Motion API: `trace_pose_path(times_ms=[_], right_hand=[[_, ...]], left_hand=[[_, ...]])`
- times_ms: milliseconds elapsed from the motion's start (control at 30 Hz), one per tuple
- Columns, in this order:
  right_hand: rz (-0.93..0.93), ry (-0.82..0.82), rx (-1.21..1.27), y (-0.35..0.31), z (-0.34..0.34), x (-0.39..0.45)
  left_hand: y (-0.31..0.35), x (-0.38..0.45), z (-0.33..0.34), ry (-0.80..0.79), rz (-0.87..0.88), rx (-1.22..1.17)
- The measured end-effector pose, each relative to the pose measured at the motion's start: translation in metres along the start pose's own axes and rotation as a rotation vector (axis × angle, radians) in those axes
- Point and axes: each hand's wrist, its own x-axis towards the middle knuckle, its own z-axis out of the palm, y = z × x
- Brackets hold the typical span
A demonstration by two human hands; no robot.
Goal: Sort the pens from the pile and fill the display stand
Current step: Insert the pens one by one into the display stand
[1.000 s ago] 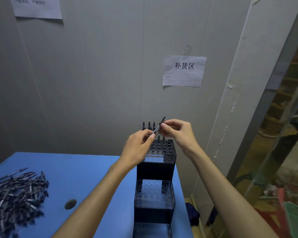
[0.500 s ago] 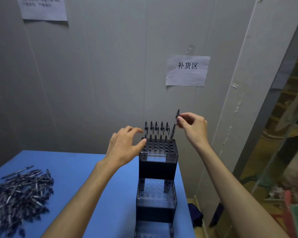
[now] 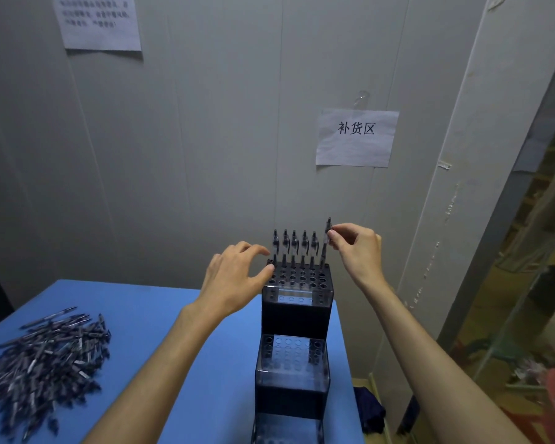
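A black stepped display stand [image 3: 295, 310] with rows of holes stands at the right edge of the blue table [image 3: 148, 318]. Several pens [image 3: 293, 248] stand upright in its back row. My right hand [image 3: 358, 251] pinches the top of one more pen [image 3: 325, 248], which stands nearly upright at the back right corner of the top tier, its tip at the holes. My left hand [image 3: 234, 280] hovers with relaxed, spread fingers at the stand's top left corner and holds nothing. A pile of dark pens [image 3: 42, 366] lies at the table's left.
A grey wall stands right behind the stand, with two paper notices [image 3: 356, 137] on it. The table ends just right of the stand; beyond that edge are a floor gap, a dark cloth [image 3: 370, 410] and cluttered shelving [image 3: 545, 251] behind a pane.
My right hand took the pen from my left hand and carried it to the back right corner of the stand, lowering it toward a hole. My left hand let go and drew back left.
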Motion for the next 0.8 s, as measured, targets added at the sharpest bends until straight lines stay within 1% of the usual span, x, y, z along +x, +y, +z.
trace_pose_path(times_ms=[167, 333, 467, 600, 800], right_hand=[[0.028, -0.117, -0.071, 0.012, 0.005, -0.01], [0.06, -0.1, -0.098, 0.016, 0.0, -0.019], [-0.014, -0.045, -0.088, 0.005, -0.005, -0.022], [-0.1, -0.174, -0.072, -0.013, 0.007, -0.03], [-0.242, -0.312, -0.061, -0.049, 0.057, -0.058]], left_hand=[[0.002, -0.007, 0.0, -0.011, -0.022, 0.014], [0.002, -0.017, -0.002, -0.013, -0.055, 0.026], [-0.004, -0.027, -0.006, -0.008, -0.103, 0.038], [-0.012, -0.038, -0.014, 0.007, -0.136, 0.058], [-0.038, -0.059, -0.035, 0.021, -0.174, 0.098]])
